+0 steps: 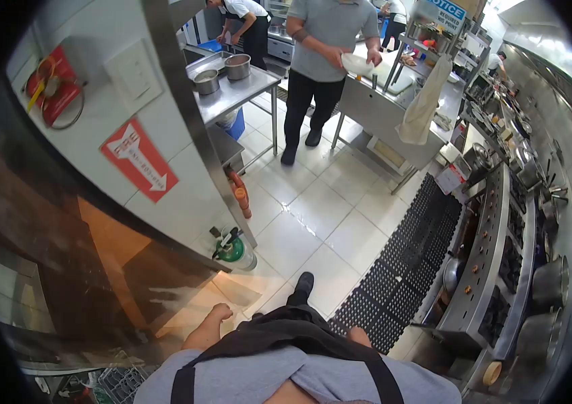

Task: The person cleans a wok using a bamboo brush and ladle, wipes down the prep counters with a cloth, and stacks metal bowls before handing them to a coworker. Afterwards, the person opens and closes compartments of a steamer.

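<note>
My left hand [218, 312] hangs beside my dark apron [279, 340], its fingers curled in with nothing seen in them. Closest to it on the floor is a cylinder with a green top and pale body [234, 252], standing by the wall's end. My right hand [359, 335] shows only in small part past the apron's right edge, and its fingers are hidden. One black shoe [303, 286] of mine is stretched forward on the tiles.
A person in a grey shirt [333, 40] faces me, holding a white bowl [357, 64]. A steel table [232, 94] with pots stands left, a counter [384, 114] right. A black rubber mat [407, 262] runs along the stove [481, 262]. Other people are further back.
</note>
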A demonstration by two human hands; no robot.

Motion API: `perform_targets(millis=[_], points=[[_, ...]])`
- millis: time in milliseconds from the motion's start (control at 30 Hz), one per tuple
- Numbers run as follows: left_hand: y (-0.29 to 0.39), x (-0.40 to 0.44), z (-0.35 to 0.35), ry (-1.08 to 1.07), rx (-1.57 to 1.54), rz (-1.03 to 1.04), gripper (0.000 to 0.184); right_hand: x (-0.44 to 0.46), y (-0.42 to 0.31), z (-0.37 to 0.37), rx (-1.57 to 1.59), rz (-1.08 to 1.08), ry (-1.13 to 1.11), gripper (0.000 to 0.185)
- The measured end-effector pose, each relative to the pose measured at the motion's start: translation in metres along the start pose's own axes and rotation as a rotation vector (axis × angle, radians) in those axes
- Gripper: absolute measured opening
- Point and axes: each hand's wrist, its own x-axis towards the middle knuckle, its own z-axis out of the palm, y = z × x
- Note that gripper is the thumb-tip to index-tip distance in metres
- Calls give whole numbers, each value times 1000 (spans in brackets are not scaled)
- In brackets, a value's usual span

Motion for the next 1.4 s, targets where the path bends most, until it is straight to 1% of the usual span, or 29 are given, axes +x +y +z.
perform_targets(millis=[67,100,167,233,300,367,467,500,567,633,700,733,800,833,867,900,933,967,1000,1033,1067,1100,1133,1200,1233,1267,1300,1367,1400], points=[[14,13,-13,34,161,109,36,44,55,27,208,362,93,50],[25,14,-20,34,156,103,36,59,74,16,205,357,89,50],[56,-9,-49,63,-133,38,33,80,92,-24,192,362,437,41],[63,29,-63,32,32,-13,37,96,88,-95,315,518,418,41],[91,35,-94,82,28,-4,43,128,105,-132,334,410,471,41],[110,39,-106,268,-292,109,46,135,89,-176,392,358,509,42],[144,41,-112,294,-467,108,47,155,72,-206,294,279,524,42],[150,40,-114,284,-462,104,47,159,64,-214,297,287,515,42],[153,52,-107,268,-320,116,47,160,47,-224,440,354,297,45],[144,59,-98,232,-262,115,47,175,49,-203,332,336,236,45],[137,58,-96,100,-292,13,40,179,46,-191,273,310,154,46],[130,61,-97,83,-281,14,40,185,51,-181,229,269,125,45],[117,67,-101,-46,140,205,31,181,52,-188,232,273,118,45],[115,76,-103,-62,147,204,31,180,52,-191,227,257,118,45],[110,89,-104,-25,314,334,28,182,55,-193,223,302,185,44],[105,102,-111,26,473,455,27,185,60,-200,271,264,202,43],[103,116,-120,94,658,675,28,192,71,-198,213,197,286,39],[104,138,-120,5,124,382,29,203,77,-200,152,120,373,35],[151,98,-161,47,-195,111,31,210,70,-219,93,139,300,37],[161,114,-172,162,-165,203,34,215,56,-238,52,180,303,38],[183,113,-197,211,-65,225,39,238,60,-239,-34,87,257,38],[194,125,-212,224,-123,263,46,262,65,-241,-119,0,210,37],[206,132,-223,331,-252,267,49,278,51,-257,-128,-24,211,37],[234,122,-256,365,-455,295,50,302,4,-308,-75,0,155,34],[229,159,-254,251,-646,367,48,323,-12,-321,12,5,192,35],[243,147,-270,163,-759,411,47,338,-35,-342,20,-1,205,36],[252,131,-284,182,-818,433,44,352,-58,-362,34,-6,215,37],[267,103,-307,64,-926,422,43,397,-79,-381,-5,-161,277,39],[271,91,-315,20,-888,438,42,410,-93,-396,10,-164,274,39]])
